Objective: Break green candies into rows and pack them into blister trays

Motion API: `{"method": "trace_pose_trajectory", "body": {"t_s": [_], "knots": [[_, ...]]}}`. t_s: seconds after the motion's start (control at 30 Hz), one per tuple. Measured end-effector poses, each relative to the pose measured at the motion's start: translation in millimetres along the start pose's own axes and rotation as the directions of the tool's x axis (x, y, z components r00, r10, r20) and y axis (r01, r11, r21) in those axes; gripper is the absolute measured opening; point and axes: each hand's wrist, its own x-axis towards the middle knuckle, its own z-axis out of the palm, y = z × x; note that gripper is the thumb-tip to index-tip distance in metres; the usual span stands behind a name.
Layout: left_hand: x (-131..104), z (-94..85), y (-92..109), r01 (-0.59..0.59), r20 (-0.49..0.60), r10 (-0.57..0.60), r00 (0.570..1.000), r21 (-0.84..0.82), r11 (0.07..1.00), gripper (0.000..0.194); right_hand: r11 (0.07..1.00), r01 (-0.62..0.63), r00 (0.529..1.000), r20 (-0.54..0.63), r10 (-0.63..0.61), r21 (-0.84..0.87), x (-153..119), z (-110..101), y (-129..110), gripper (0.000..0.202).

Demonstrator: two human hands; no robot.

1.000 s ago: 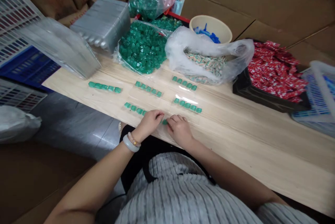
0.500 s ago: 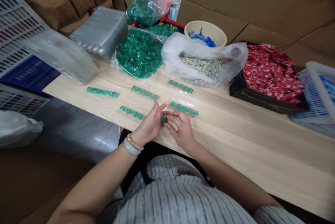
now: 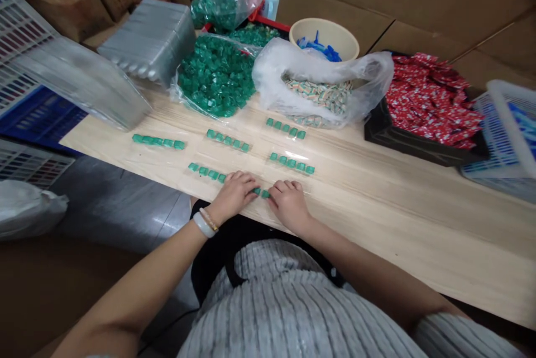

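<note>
Both hands are low over the near edge of the table, side by side. My left hand (image 3: 234,195) is closed, its fingertips pinching a small green block (image 3: 257,191) close to the tabletop. Just to its right, my right hand (image 3: 291,207) has curled fingers on another green block, whose exposed end (image 3: 265,194) shows at the thumb side. Beside my left hand lies a row of green blocks (image 3: 203,171), its right end partly under the fingers. Beyond my right hand is a second row of green blocks (image 3: 292,163) on a clear plastic sheet.
More rows of green blocks lie farther back and left. Behind them stand a bag of loose green blocks (image 3: 215,76), a white plastic bag (image 3: 270,76) of striped pieces, a cream bowl (image 3: 352,39) and a black bin (image 3: 419,143) of red packets. Clear plastic boxes (image 3: 142,34) stand left.
My hands have moved apart and down to the table. The dark green lump held between them is now seen as two separate green blocks, one at each hand. The view has shifted slightly.
</note>
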Motion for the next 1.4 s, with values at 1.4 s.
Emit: {"method": "trace_pose_trajectory", "body": {"t_s": [1.4], "knots": [[121.9,-136.1,-102.3,0.065,-0.116,-0.675,0.729,-0.969,0.237,0.018,0.997,0.05,0.994,-0.091,-0.056,-0.065,265.2,-23.5,36.0,0.024]]}}
